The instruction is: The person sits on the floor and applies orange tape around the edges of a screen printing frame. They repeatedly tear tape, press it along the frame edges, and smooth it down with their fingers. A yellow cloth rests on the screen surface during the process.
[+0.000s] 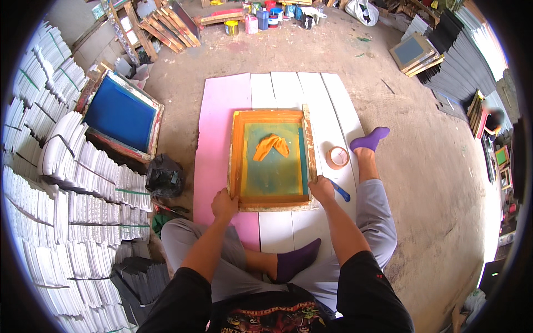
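A wooden screen-printing frame (236,161), stained orange, lies on the pink and white boards in front of me. Its mesh (272,183) looks greenish, with yellow borders and a blue strip on the right. A crumpled orange cloth (272,145) rests on the mesh in the upper half. My left hand (225,204) is closed round the frame's near left corner. On the opposite side my right hand (322,190) grips the right edge close to the near corner. Just beyond that hand lie a blue-handled tool (341,192), its tip hidden, and a roll of brown tape (337,165).
Pink and white boards (222,105) cover the floor beneath the frame. Tall bundled white stacks (89,216) crowd the left, near a blue-meshed screen (122,108) and a black plastic bag (165,176). Paint containers (251,23) line the far side. My purple-socked foot (371,139) extends right.
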Action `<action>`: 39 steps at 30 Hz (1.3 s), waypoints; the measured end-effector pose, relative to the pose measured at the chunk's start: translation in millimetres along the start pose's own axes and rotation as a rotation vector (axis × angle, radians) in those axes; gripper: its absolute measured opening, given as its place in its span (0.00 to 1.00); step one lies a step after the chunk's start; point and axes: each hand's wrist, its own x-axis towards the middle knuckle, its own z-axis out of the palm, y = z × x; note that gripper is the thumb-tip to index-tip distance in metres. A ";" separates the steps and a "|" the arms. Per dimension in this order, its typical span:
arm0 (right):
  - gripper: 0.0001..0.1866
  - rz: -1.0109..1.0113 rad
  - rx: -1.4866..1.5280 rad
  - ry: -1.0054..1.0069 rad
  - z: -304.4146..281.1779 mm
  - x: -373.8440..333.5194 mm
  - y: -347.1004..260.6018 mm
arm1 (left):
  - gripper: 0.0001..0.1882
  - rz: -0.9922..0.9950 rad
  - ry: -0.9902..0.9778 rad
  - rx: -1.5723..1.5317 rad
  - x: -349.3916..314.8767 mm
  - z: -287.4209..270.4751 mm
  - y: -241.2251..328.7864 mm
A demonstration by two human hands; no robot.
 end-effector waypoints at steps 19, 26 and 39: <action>0.27 -0.429 -0.286 0.217 12.1 -19.3 -17.3 | 0.49 0.027 0.410 -0.390 9.3 -22.1 -22.3; 0.27 -0.586 -0.700 -0.166 -12.6 53.1 -26.2 | 0.45 -0.220 0.134 -0.984 -22.9 38.4 -32.1; 0.17 -0.613 -0.496 -0.045 -13.0 -71.6 -85.8 | 0.24 0.023 0.199 -0.492 74.7 -74.6 -53.5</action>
